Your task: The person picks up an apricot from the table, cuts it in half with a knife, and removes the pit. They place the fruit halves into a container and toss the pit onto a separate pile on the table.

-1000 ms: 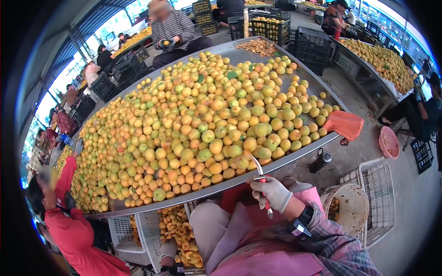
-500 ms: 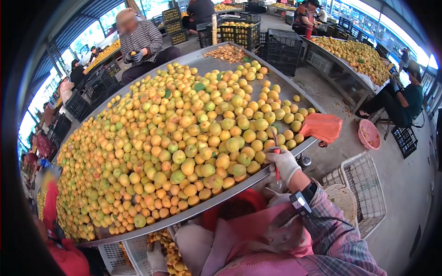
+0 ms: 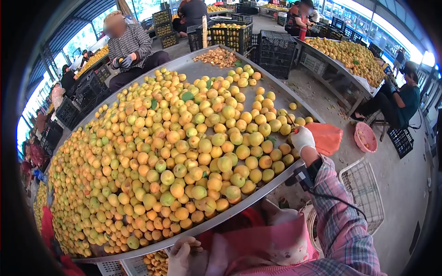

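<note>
We operate at the near edge of a metal table (image 3: 205,227), whose surface carries a broad heap of yellow-orange apricots (image 3: 149,170). The grip of our right hand (image 3: 304,139), in a white glove, is clenched on a knife (image 3: 295,130); its red handle shows only in small part, and its thin blade points toward the far side, among the apricots at the right corner. Directly beside this hand, an orange bag (image 3: 327,138) lies over the right corner and overhangs the edge. A dark wrist device (image 3: 301,178) with a black cord is fitted at our right sleeve. Our left hand (image 3: 183,256), also gloved, is located at the near edge, low in the view, with the fingers loosely curled; we cannot tell whether this grip contains anything. Below that edge, a crate holds cut apricot pieces (image 3: 155,264). A small pile of brown pits (image 3: 216,58) lies at the far corner, apart from the main heap, with green leaves (image 3: 187,96) among the apricots. On the floor to the right we locate a white plastic basket (image 3: 363,186) and a pink basin (image 3: 366,137). A seated person (image 3: 133,43) in a checked shirt occupies the far-left side.
</note>
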Tool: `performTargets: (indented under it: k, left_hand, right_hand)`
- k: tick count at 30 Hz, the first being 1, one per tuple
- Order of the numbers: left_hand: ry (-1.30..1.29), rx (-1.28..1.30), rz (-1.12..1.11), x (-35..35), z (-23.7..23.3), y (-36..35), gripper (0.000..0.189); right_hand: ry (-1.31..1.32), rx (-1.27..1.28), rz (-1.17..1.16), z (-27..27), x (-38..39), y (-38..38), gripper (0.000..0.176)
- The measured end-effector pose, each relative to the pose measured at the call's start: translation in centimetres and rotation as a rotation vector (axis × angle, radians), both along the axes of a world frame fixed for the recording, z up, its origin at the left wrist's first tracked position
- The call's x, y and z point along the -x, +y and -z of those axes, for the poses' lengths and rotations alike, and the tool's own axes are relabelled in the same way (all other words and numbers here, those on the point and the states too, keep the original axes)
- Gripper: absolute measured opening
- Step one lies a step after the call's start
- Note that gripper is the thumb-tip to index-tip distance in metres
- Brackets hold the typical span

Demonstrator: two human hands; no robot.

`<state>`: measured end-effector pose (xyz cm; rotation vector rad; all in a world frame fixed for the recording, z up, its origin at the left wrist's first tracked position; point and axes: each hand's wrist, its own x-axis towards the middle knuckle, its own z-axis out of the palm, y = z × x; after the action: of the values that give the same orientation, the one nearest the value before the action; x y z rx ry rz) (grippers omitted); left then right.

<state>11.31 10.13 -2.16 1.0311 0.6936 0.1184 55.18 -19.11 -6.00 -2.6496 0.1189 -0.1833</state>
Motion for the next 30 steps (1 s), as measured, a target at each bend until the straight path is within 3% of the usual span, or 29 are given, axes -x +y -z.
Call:
performTargets:
  k: [7, 10, 12, 15, 16, 23, 27, 30]
  left_hand:
    - [0.022, -0.01, -0.025, -1.2, 1.7, -0.3, 0.024]
    - [0.034, -0.025, -0.002, -1.6, 1.7, -0.3, 0.023]
    - [0.038, 0.0, 0.03, -1.8, 1.5, -0.4, 0.024]
    - [0.021, 0.023, 0.02, -1.8, 1.8, -0.1, 0.027]
    - [0.022, 0.021, 0.017, -2.0, 1.6, 0.0, 0.027]
    - [-0.093, 0.117, 0.177, -3.3, 1.4, 1.3, 0.037]
    - [-0.134, 0.173, 0.219, -4.4, 1.6, 1.7, 0.04]
    - [-0.136, 0.153, 0.217, -5.2, 1.3, 1.7, 0.042]
  right_hand:
    - [0.125, 0.05, 0.036, 1.0, -1.4, 0.7, 0.033]
    - [0.168, 0.096, -0.069, 0.7, -2.1, -0.2, 0.035]
    - [0.454, -0.251, 0.034, -1.8, -1.8, -0.4, 0.037]
    - [0.354, -0.267, 0.085, -3.0, -2.0, -0.2, 0.033]
    - [0.173, -0.239, -0.014, 0.3, -4.4, -1.2, 0.03]
    - [0.04, 0.026, -0.22, -0.7, -8.8, 4.9, 0.028]
    - [0.276, 0.221, -0.3, -1.6, -10.3, 7.6, 0.033]
    - [0.315, 0.322, -0.308, 0.1, -12.3, 8.2, 0.037]
